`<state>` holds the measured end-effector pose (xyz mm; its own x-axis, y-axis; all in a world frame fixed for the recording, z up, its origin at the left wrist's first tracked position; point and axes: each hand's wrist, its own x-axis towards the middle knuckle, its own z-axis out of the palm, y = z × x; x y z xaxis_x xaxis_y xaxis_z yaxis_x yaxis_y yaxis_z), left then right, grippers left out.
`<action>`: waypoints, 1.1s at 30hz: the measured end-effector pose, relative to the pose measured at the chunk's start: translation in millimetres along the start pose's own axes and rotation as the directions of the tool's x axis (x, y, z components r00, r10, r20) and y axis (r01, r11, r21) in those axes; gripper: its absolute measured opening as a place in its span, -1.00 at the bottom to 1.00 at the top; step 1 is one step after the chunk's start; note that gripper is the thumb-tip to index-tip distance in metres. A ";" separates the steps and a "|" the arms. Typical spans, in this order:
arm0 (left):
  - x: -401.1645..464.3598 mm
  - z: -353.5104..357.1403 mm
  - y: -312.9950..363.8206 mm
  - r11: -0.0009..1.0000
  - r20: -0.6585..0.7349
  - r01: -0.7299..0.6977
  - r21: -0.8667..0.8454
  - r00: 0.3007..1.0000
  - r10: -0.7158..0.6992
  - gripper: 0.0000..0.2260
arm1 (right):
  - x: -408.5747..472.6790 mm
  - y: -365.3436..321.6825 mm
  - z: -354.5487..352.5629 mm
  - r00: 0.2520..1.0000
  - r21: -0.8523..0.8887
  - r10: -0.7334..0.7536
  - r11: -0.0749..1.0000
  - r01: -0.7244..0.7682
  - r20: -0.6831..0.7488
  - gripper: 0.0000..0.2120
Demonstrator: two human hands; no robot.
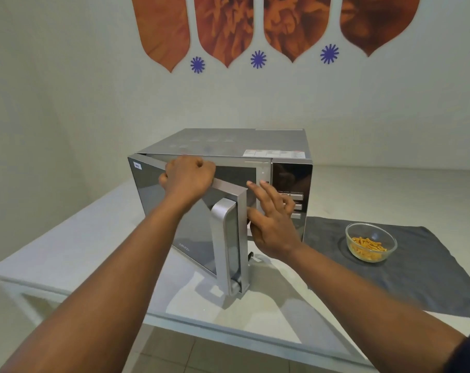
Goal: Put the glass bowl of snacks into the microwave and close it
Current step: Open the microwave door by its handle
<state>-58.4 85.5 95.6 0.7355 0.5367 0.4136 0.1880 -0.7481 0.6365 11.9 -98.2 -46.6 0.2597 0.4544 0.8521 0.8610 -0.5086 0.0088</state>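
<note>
Door: microwave door (190, 211) part open, top edge clasped by closed left grip (188, 176).
Right grip (272, 224): spread, empty, at door's free edge.
Glass bowl of snacks (371, 242): on grey cloth (422, 270), right of microwave (228, 142), nearer the right grip.

The microwave (228, 146) is brushed silver metal with a glossy mirrored door (174, 224), the bowl (371, 242) clear glass, on a matt grey cloth (430, 270).
</note>
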 end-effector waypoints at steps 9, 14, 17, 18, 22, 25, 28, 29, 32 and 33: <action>22.1 -34.6 -16.1 0.968 0.299 0.163 0.191 0.930 -0.215 -0.73 | 47.4 12.1 -4.6 0.969 -0.283 0.126 0.957 -0.062 0.214 -0.35; 31.9 -49.9 -24.3 0.923 0.278 0.179 0.340 0.919 -0.281 -0.72 | 88.6 13.5 -4.9 0.904 -0.373 0.243 0.922 -0.103 0.352 -0.27; 39.3 -60.6 -28.8 0.904 0.326 0.158 0.397 0.896 -0.300 -0.77 | 102.5 11.6 -2.1 0.878 -0.409 0.257 0.909 -0.078 0.404 -0.28; 41.7 -63.0 -28.9 0.895 0.358 0.145 0.422 0.880 -0.312 -0.85 | 104.6 11.2 -2.2 0.871 -0.413 0.265 0.907 -0.080 0.414 -0.28; 46.8 -75.9 -33.0 0.840 0.401 0.094 0.535 0.847 -0.350 -0.89 | 113.8 4.4 3.3 0.861 -0.392 0.275 0.915 -0.097 0.428 -0.30; 54.2 -81.7 -40.3 0.773 0.423 0.016 0.634 0.830 -0.364 -0.91 | 114.2 0.9 6.5 0.869 -0.391 0.281 0.914 -0.112 0.408 -0.31; 60.8 -87.2 -47.5 0.716 0.426 -0.018 0.698 0.814 -0.394 -0.76 | 114.7 -1.8 7.6 0.869 -0.398 0.300 0.908 -0.133 0.394 -0.32; 61.4 -88.7 -49.1 0.712 0.422 -0.021 0.702 0.818 -0.392 -0.72 | 115.3 -2.5 8.1 0.869 -0.399 0.306 0.906 -0.141 0.388 -0.32; 62.1 -91.5 -59.4 0.731 0.381 0.002 0.682 0.853 -0.358 -0.67 | 115.8 -4.7 12.0 0.872 -0.408 0.324 0.899 -0.162 0.368 -0.32; 64.0 -92.0 -65.0 0.730 0.356 0.014 0.683 0.867 -0.349 -0.64 | 115.1 -4.9 13.6 0.873 -0.412 0.328 0.896 -0.167 0.360 -0.31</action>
<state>-83.5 204.3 140.6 0.8037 0.5874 -0.0951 0.5919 -0.8056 0.0261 43.5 -33.4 44.3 0.6670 0.4931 0.5585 0.5475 -0.8329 0.0815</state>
